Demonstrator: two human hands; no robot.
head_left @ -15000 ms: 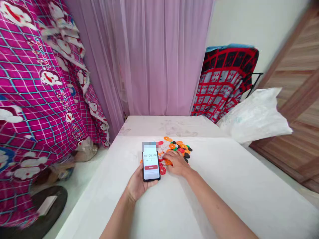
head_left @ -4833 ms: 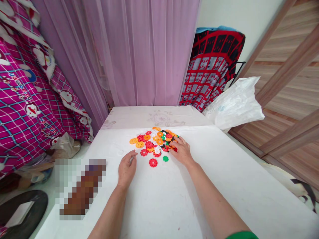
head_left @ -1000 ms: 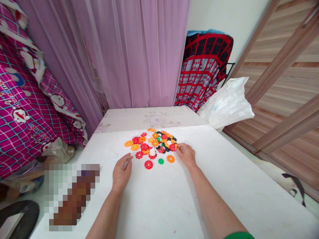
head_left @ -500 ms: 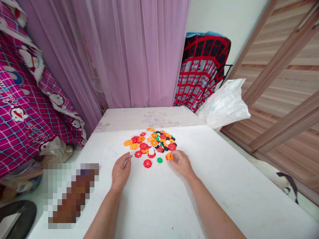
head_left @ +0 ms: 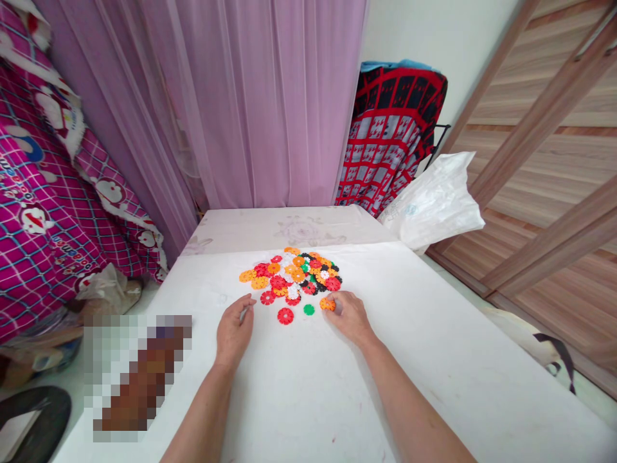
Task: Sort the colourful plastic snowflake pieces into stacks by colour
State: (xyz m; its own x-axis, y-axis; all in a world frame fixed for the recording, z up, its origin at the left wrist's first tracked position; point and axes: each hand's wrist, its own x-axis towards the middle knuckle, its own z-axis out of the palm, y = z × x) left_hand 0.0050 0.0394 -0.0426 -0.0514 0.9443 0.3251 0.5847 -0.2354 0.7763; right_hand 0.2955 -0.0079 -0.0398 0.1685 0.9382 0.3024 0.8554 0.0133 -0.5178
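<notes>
A heap of notched snowflake discs (head_left: pixel 289 275) in orange, red, white, black and green lies on the white-covered table (head_left: pixel 289 379). My right hand (head_left: pixel 351 317) has its fingertips on an orange snowflake disc (head_left: pixel 328 304) at the heap's near right edge. My left hand (head_left: pixel 235 328) rests on its side left of the heap, fingers curled loosely, thumb apart and nothing between them. Between my hands a green snowflake disc (head_left: pixel 309 310) and a red snowflake disc (head_left: pixel 285 316) lie flat, separate from the heap.
A floral cloth (head_left: pixel 308 229) covers the table's far end, with a purple curtain (head_left: pixel 270 109) behind it. A white plastic bag (head_left: pixel 434 202) stands at the far right corner. Wooden wardrobe doors (head_left: pixel 549 161) are on the right. Something blurred out (head_left: pixel 144 379) is at the left edge.
The orange disc in my right fingers has turned to lie flatter, its face now showing upward. My left hand and the heap look the same.
</notes>
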